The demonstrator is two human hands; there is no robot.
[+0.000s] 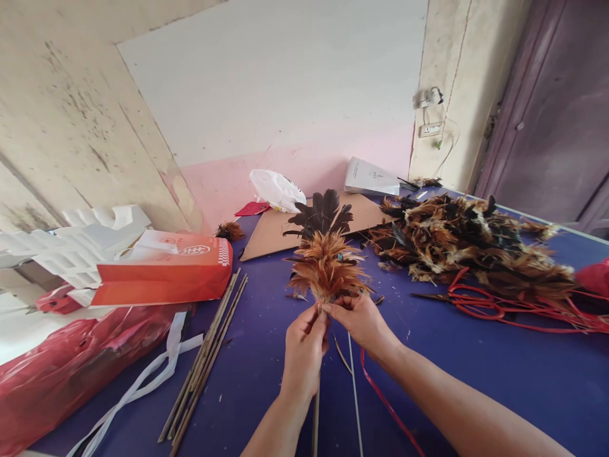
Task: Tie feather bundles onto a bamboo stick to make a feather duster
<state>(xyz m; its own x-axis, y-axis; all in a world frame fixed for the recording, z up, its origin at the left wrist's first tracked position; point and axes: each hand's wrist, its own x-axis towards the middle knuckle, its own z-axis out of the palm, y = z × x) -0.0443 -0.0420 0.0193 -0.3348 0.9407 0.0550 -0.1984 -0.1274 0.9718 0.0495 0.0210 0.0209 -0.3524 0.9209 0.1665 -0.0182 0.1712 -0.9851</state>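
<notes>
A feather duster (328,263) stands out in front of me, with brown feathers below and a fan of black ones at its far tip. My left hand (307,339) is closed around its stick (316,412), just under the feathers. With pinched fingers, my right hand (359,320) grips the base of the brown feathers, beside my left thumb. Part of that grip is hidden by the fingers. A red plastic strip (385,403) runs from under my right wrist towards the front edge. One loose feather (341,355) lies on the blue table (257,368).
To the right are a large feather pile (466,235) and red-handled scissors (476,301) amid red strips. Several thin sticks (207,362) lie left, near an orange-and-white bag (171,270) and a red plastic bag (85,374). Cardboard (271,231) and a grey box (371,178) sit behind.
</notes>
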